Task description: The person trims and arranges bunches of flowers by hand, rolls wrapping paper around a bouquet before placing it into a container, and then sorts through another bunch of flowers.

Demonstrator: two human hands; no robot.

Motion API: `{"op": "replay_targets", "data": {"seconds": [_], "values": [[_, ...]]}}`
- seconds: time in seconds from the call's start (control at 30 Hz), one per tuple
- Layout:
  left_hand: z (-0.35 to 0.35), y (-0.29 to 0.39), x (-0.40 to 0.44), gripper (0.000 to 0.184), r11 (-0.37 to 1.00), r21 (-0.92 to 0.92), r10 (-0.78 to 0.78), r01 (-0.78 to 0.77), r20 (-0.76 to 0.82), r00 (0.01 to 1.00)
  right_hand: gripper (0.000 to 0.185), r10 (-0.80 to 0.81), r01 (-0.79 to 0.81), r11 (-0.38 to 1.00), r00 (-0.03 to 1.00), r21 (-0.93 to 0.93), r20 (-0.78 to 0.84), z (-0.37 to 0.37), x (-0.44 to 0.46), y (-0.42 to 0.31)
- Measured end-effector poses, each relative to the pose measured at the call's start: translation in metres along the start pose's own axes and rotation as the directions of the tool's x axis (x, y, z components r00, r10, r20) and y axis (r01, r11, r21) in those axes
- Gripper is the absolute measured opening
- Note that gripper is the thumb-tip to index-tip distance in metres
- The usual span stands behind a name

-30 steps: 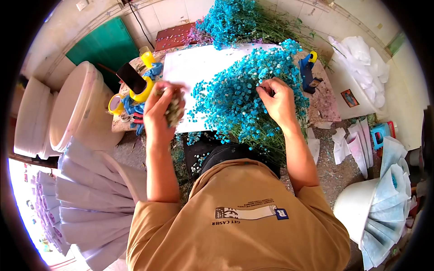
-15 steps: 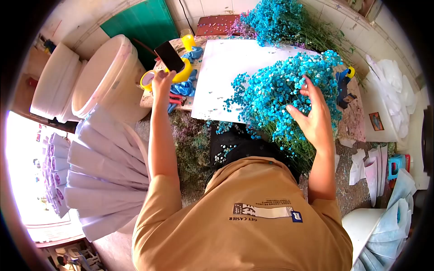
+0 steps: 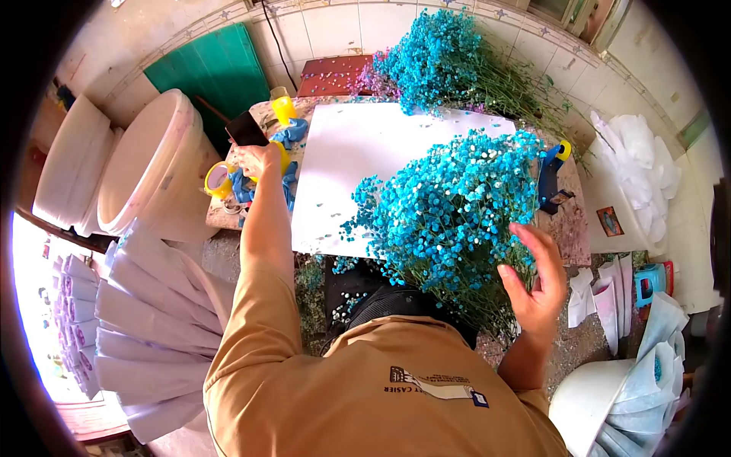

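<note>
Beside the bouquet's lower right edge is my right hand, thumb and fingers apart and nothing between them. The blue baby's breath bunch lies over the white sheet, its stems towards my lap. My left hand reaches to the table's left side, just below the black phone and over the large yellow tape roll. Whether its fingers grip anything cannot be made out. A smaller tape roll and blue ribbon lie close by.
More blue flowers lie at the back. A blue tape dispenser stands on the right. White tubs are at the left, pleated wrapping below them. A white bucket is at the lower right.
The dried plant bits held in my left hand a second ago are gone from it, and that hand has moved left to the phone. My right hand has drawn back from the blossoms towards me and opened.
</note>
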State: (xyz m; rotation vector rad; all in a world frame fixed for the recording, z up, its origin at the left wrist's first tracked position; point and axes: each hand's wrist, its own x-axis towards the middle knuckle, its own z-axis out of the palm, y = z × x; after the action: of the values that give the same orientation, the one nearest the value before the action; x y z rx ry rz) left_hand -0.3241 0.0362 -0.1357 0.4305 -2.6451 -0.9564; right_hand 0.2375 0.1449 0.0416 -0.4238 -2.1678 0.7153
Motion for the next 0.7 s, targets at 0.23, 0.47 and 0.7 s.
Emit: {"op": "replay_targets", "data": {"seconds": [0.23, 0.47, 0.7], "values": [[-0.002, -0.021, 0.001, 0.097, 0.938, -0.158, 0.295, -0.308, -0.098, 0.950, 0.040, -0.052, 0.052, 0.997, 0.999, 0.063, 0.002, 0.005, 0.002, 0.014], [-0.037, -0.018, -0.006, 0.109, 0.854, -0.313, 0.346, -0.416, -0.256, 0.902, 0.028, -0.091, 0.106, 0.983, 0.991, 0.151, -0.101, 0.003, -0.003, 0.013], [-0.154, -0.056, -0.087, 0.066, 0.524, -0.852, 0.378, -0.002, 0.231, 0.896, 0.020, -0.013, -0.284, 0.441, 0.946, 0.851, 0.322, 0.088, 0.006, -0.014]]}}
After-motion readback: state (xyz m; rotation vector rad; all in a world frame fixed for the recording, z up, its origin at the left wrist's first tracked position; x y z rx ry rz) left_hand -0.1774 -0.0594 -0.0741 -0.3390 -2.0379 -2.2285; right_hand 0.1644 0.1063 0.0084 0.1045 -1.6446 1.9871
